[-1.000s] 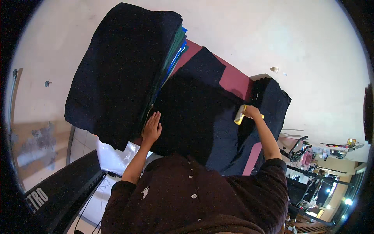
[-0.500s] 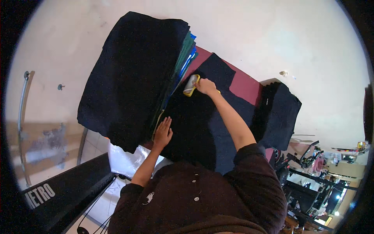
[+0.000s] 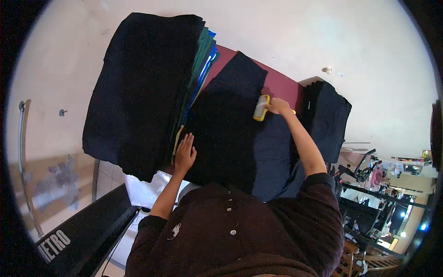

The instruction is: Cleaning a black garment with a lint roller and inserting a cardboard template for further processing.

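Observation:
A dark cloth piece (image 3: 226, 138) lies spread over a maroon tabletop (image 3: 284, 85). On its left edge rests my left hand (image 3: 185, 154), flat with the fingers stretched out. My right hand (image 3: 279, 106) grips a lint roller (image 3: 261, 108) with a yellow frame and a pale roll, which is on the cloth near its right side. The fingers wrap round the handle and hide most of it; a yellow end shows past the hand. Left of the cloth stands a tall stack of folded dark fabric (image 3: 143, 83), with green, blue and white layers at its side.
A second dark fabric stack (image 3: 325, 120) stands at the table's right end. The pale wall (image 3: 277, 32) rises behind. At lower left are a long black machine part (image 3: 87, 226) and shiny plastic sheeting (image 3: 145, 188). Sewing equipment and clutter (image 3: 369, 203) fill the right.
The lint roller in my right hand has moved right across the cloth, away from the tall stack. My left hand stays flat at the cloth's left edge. The view has shifted slightly.

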The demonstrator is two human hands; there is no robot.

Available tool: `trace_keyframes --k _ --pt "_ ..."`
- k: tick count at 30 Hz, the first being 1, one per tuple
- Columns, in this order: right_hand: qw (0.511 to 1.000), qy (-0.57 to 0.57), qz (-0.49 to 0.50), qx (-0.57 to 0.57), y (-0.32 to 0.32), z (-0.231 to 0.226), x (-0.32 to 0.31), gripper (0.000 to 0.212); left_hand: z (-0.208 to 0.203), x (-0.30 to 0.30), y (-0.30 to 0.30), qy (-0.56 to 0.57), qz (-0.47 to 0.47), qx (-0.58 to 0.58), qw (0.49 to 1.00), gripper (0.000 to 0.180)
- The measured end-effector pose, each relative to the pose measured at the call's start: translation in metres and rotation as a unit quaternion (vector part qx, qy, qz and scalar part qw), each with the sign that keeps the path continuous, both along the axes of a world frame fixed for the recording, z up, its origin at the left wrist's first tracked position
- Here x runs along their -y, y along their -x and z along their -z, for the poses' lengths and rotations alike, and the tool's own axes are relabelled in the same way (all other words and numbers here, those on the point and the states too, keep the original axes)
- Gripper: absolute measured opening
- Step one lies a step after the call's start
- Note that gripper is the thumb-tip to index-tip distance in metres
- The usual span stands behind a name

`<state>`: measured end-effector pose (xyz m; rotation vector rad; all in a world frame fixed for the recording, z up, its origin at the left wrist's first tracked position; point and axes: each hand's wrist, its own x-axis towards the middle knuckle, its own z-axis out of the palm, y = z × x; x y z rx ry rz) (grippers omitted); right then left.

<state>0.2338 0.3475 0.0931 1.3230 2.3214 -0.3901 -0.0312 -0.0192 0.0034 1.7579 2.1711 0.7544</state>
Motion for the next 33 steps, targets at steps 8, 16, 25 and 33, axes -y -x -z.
trace_keyframes --k 8,16,25,33 --pt "0.995 0.015 0.054 0.085 -0.092 -0.022 -0.008 0.043 -0.003 0.0 -0.003 0.008 0.0 0.002 1.0 0.05" --pt "0.97 0.001 0.065 0.234 -0.123 -0.025 -0.007 0.041 -0.005 0.0 -0.004 0.009 0.005 -0.002 1.0 0.049" --pt "0.999 0.013 0.002 -0.051 0.031 -0.027 0.064 0.04 -0.004 0.004 -0.004 0.01 0.003 0.005 1.0 0.05" --pt "0.979 -0.003 -0.021 -0.201 0.161 0.014 0.141 0.045 -0.003 -0.002 -0.006 0.006 0.013 0.003 1.0 0.052"
